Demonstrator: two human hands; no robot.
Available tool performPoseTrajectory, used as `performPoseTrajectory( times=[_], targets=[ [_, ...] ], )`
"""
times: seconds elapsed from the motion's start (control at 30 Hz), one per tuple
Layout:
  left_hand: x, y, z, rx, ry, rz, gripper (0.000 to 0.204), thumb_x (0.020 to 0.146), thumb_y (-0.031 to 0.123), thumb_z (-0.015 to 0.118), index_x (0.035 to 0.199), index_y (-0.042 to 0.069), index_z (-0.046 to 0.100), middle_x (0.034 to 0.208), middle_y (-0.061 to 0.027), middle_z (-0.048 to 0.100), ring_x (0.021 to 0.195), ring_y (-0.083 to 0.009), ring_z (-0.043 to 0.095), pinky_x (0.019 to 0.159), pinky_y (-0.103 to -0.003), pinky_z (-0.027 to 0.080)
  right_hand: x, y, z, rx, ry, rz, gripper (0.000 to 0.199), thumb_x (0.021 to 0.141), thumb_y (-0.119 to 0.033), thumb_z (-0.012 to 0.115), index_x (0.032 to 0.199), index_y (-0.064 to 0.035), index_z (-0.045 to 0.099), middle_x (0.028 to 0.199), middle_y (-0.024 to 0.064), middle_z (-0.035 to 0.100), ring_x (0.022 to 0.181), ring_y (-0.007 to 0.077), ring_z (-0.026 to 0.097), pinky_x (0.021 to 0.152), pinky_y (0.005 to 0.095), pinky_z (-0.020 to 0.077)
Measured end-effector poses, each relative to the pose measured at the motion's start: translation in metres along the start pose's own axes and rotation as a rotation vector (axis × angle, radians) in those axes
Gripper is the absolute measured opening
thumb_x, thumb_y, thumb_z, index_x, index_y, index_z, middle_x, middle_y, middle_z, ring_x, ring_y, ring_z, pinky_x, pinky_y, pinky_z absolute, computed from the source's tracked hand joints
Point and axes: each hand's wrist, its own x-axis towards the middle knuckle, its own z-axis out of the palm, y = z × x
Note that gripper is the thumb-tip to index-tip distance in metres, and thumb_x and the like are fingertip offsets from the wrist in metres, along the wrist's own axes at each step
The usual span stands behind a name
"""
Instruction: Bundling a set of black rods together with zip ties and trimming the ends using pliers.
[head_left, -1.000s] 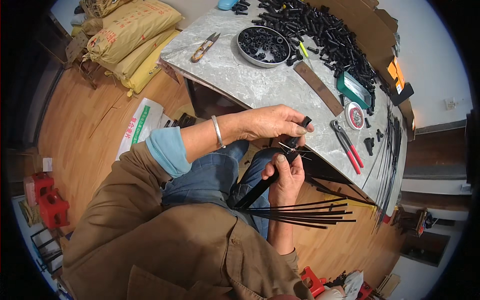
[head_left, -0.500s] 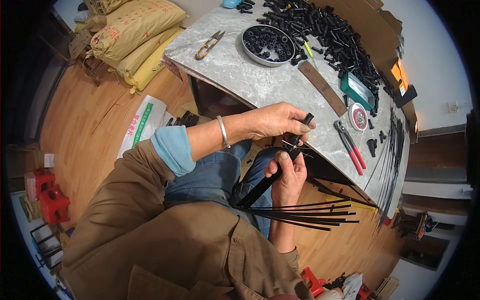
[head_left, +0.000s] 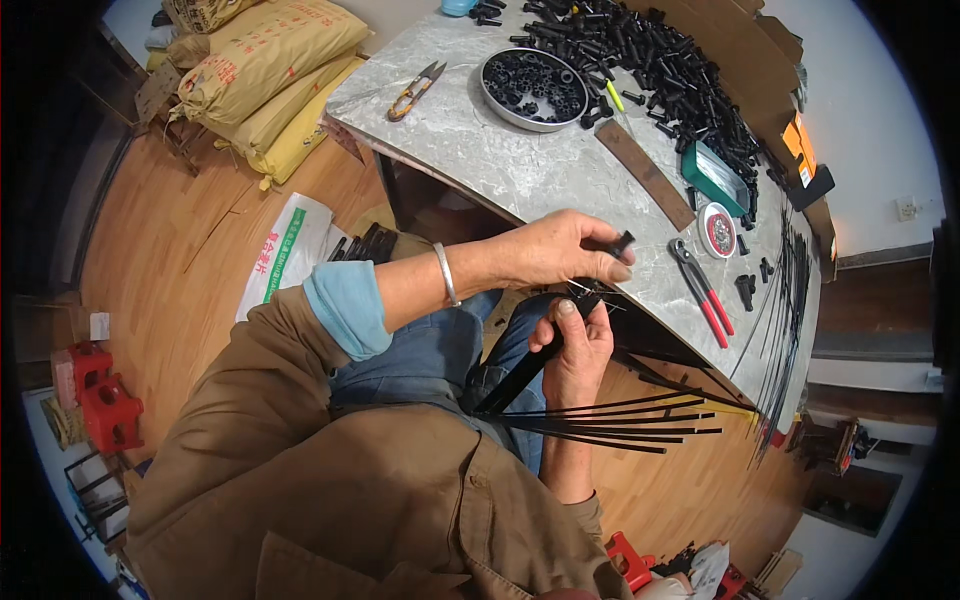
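Beyond the left hand (head_left: 555,250), which pinches a small black cap (head_left: 622,243), and the right hand (head_left: 575,345), gripping black rods (head_left: 610,420), a round tray (head_left: 534,87) holds black caps.

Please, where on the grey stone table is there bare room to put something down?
The grey stone table is bare between the yellow-handled snips, the round metal tray of black caps and the near edge. The far side is crowded with a heap of black plastic tubes; the red-handled pliers fill the right.

Left hand (head_left: 555,250) pinches a small black cap (head_left: 622,243) — right hand (head_left: 575,345) grips a bundle of black rods (head_left: 610,420) beside the stone table (head_left: 520,165).
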Motion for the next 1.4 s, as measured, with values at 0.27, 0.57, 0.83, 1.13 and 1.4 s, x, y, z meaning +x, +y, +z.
performPoseTrajectory(
  times=[0.27,0.57,0.83,1.13,1.4],
  targets=[
    [-0.001,0.002,-0.009,-0.159,0.010,-0.133,0.038,0.091,0.021,0.062,0.120,-0.002,0.057,0.092,-0.0040,0.063,0.084,-0.0099,0.060,0.078,-0.024,0.049,0.001,0.000,-0.001,0.004,0.015,0.026,0.017,0.089,-0.012,0.061,0.100,-0.0030,0.052,0.076,0.0040,0.054,0.054,0.0109,0.048,0.047,0.0261,0.0418],
    [-0.004,0.001,-0.009,-0.265,-0.033,-0.118,0.037,0.095,0.018,0.055,0.125,-0.003,0.053,0.096,-0.0046,0.063,0.089,-0.0106,0.059,0.081,-0.024,0.049,0.000,-0.002,0.001,0.030,0.020,0.034,0.015,0.090,-0.011,0.059,0.100,-0.0038,0.051,0.076,0.0042,0.054,0.054,0.0109,0.047,0.047,0.0255,0.0406],
    [0.001,-0.002,-0.009,-0.179,0.044,-0.103,0.036,0.092,0.022,0.060,0.119,-0.002,0.056,0.094,-0.0048,0.063,0.087,-0.0098,0.059,0.078,-0.024,0.049,0.001,-0.001,0.001,0.014,0.022,0.042,0.016,0.089,-0.011,0.060,0.100,-0.0037,0.051,0.076,0.0039,0.053,0.054,0.0109,0.047,0.047,0.0257,0.0406],
    [0.005,-0.009,-0.006,-0.237,0.101,-0.110,0.033,0.087,0.024,0.068,0.109,0.000,0.061,0.094,-0.0039,0.063,0.086,-0.0093,0.058,0.077,-0.022,0.048,0.001,0.000,-0.001,0.023,0.019,0.045,0.016,0.090,-0.011,0.060,0.101,-0.0037,0.052,0.076,0.0038,0.053,0.054,0.0106,0.046,0.047,0.0259,0.0407],
    [0.004,-0.007,-0.004,-0.157,0.094,-0.093,0.033,0.087,0.025,0.067,0.109,0.001,0.061,0.094,-0.0030,0.063,0.086,-0.0082,0.057,0.077,-0.022,0.047,0.001,0.000,0.001,0.022,0.025,0.043,0.015,0.090,-0.012,0.059,0.100,-0.0038,0.051,0.075,0.0036,0.053,0.054,0.0106,0.046,0.047,0.0260,0.0407]
  ],
)
